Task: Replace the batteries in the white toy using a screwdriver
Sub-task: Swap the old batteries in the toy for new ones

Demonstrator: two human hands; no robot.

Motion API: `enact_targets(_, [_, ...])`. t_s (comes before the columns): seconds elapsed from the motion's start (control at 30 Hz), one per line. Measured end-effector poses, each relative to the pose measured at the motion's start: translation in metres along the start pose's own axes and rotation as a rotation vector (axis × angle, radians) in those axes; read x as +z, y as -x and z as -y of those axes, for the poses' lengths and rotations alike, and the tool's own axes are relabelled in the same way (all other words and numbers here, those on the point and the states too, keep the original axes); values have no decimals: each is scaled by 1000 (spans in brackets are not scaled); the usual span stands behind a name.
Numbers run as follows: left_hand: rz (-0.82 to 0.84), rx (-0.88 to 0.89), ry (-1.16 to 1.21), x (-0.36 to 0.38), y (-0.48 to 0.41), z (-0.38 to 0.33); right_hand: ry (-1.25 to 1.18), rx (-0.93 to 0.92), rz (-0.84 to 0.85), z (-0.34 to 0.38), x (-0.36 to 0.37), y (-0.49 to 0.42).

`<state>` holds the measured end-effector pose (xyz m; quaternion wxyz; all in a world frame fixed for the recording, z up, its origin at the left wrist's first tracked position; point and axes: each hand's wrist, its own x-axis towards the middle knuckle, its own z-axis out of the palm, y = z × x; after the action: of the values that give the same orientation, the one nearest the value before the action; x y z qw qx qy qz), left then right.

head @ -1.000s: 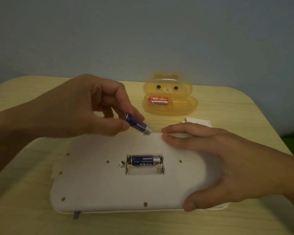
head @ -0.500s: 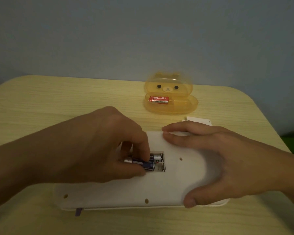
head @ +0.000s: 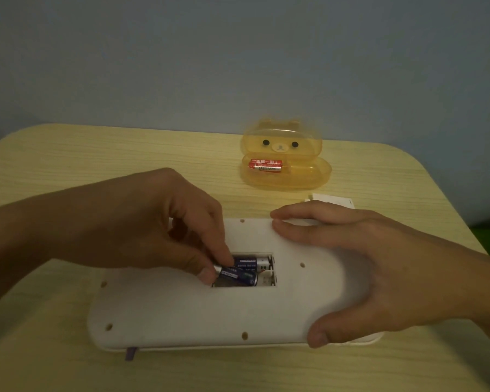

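The white toy (head: 181,312) lies face down on the table, its battery compartment (head: 268,280) uncovered. One blue battery (head: 251,261) sits in the far slot. My left hand (head: 142,224) pinches a second blue battery (head: 238,275) by its left end, tilted into the near slot. My right hand (head: 379,267) grips the toy's right end, fingers on the far edge and thumb on the near edge. No screwdriver is in view.
A yellow bear-shaped case (head: 285,158) stands open at the back, with a red battery (head: 265,165) inside. The white compartment cover (head: 333,200) lies behind my right hand. The wooden table (head: 68,165) has rounded corners.
My left hand has come down from above the toy's far edge with the blue battery and set it into the near slot. My right hand has stayed put.
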<state>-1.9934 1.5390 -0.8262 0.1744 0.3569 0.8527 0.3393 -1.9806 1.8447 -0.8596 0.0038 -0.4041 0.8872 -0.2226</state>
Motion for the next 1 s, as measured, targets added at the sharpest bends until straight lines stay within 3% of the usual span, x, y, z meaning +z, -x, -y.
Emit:
enact_targets(0.43, [-167,-92,-4,29,-8,8,-28,-49,-81,-1,5,-2])
enact_targets(0.7, [-130,18,-49,27,-10,3,-57,-29,180,-12,-15,-9])
enact_targets(0.8, [-146,45,-27,25,-7,2,-153,48,43,-29,-30,-18])
enact_targets(0.87, [-186,39,-11,21,-4,2,-76,109,-71,-45,-40,-21])
enact_targets(1.0, [-238,23,-38,13,0,5,104,229,-74,-69,-48,-22])
